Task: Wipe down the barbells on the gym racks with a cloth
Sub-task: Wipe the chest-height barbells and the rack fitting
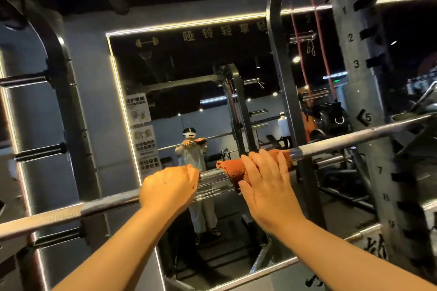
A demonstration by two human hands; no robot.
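Head view: a barbell (331,144) is seen lying across a gym rack, slanting from the lower left up to the right.
Barbell: it is held by both hands near its smooth chrome middle; its right part passes the numbered rack upright (354,82) close to the mark 5.
Cloth: an orange-brown cloth (231,170) is wrapped over the bar, just right of the left hand, with a short stretch of bare chrome between them.
Left grip: the left hand (169,190) is closed tightly round the bare bar from above, the fingers curled over its far side.
Right grip: the right hand (264,186) is laid over the cloth, the fingers curved round cloth and bar together; a bunched end of cloth is left showing at the hand's left.
Mirror: in the wall mirror (189,73) behind the bar, the same two-handed hold is reflected.
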